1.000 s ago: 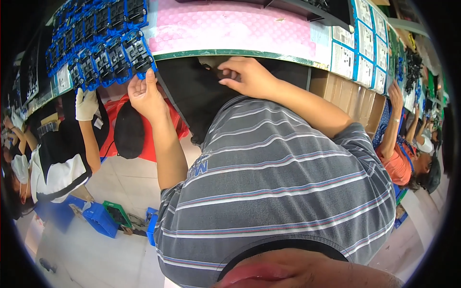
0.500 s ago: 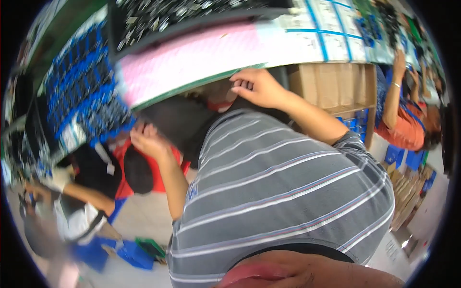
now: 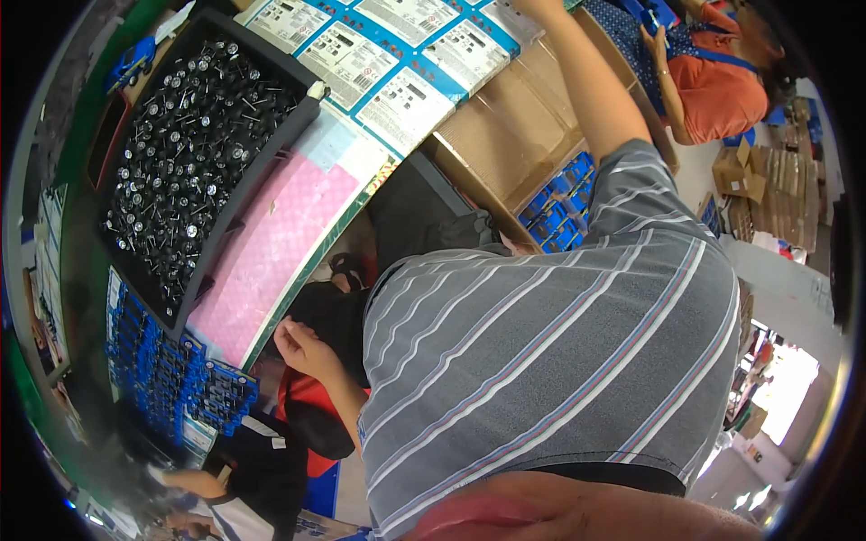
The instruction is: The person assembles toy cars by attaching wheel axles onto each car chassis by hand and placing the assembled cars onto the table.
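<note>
In the head view, the big white and blue cards (image 3: pixel 343 54) on the table (image 3: pixel 361 153) have lots of tiny black print and small pictures. The words are too small to read.

The person's right arm (image 3: pixel 600 95) stretches far up, almost straight, out of a grey striped shirt (image 3: pixel 541 361). The right hand (image 3: pixel 538 7) is at the very top, close to a corner of the cards. The edge of the view cuts it off, so one cannot tell how open it is or what it grips.

The left arm is bent and short to see. The left hand (image 3: pixel 307 349) is low, just beside the table's edge near the end of a pink mat (image 3: pixel 280 212). Its fingers curl in loosely, half open, and the hand looks empty.

Past the mat sits a black bin (image 3: pixel 244 203), full of black parts (image 3: pixel 194 135) with shiny round ends. Below it, blue parts (image 3: pixel 162 370) lie in rows. Under the right arm is a brown box (image 3: pixel 505 117), with more blue pieces (image 3: pixel 561 203) beside its bare brown side. At the far right is a co-worker in an orange shirt (image 3: pixel 726 86).
</note>
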Demonstrator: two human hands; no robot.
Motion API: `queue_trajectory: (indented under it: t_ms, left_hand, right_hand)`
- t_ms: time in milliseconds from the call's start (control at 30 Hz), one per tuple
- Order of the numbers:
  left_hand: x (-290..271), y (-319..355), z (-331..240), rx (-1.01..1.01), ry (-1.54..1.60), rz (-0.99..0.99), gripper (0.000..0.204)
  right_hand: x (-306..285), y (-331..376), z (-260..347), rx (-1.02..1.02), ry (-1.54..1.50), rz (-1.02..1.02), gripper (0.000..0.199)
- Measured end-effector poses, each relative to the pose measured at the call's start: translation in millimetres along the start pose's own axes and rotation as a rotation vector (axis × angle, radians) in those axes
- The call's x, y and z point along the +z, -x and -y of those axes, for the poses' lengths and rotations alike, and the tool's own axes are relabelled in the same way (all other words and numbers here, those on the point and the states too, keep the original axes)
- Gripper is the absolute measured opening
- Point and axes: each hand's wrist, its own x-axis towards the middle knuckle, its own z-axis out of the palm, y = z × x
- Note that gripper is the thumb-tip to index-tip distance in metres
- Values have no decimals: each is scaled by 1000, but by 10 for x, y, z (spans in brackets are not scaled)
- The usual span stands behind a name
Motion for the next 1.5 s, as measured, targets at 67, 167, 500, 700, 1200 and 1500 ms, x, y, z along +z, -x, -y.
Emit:
queue_trajectory:
  t_ms: [67, 167, 500, 700, 1200, 1500]
  left_hand:
    - [138, 53, -204, 2, -12, 29, 19]
    - [303, 93, -428, 6, 31, 110, 21]
    - [1038, -60, -1037, -33, 614, 651, 48]
    - [775, -141, -980, -162, 902, 447, 44]
    - [253, -13, -701, -134, 942, 240, 52]
    - [443, -87, -784, -118, 947, 296, 50]
  right_hand:
    - [187, -261, -190, 158, 402, 98, 58]
    - [173, -263, -280, 182, 155, 140, 56]
    - [-68, 1438, 2611, -483, -695, 689, 64]
    - [537, 839, 3425, -446, -678, 796, 35]
    - [680, 1590, 3824, -899, -764, 584, 31]
    - [329, 2311, 3813, -722, -761, 838, 52]
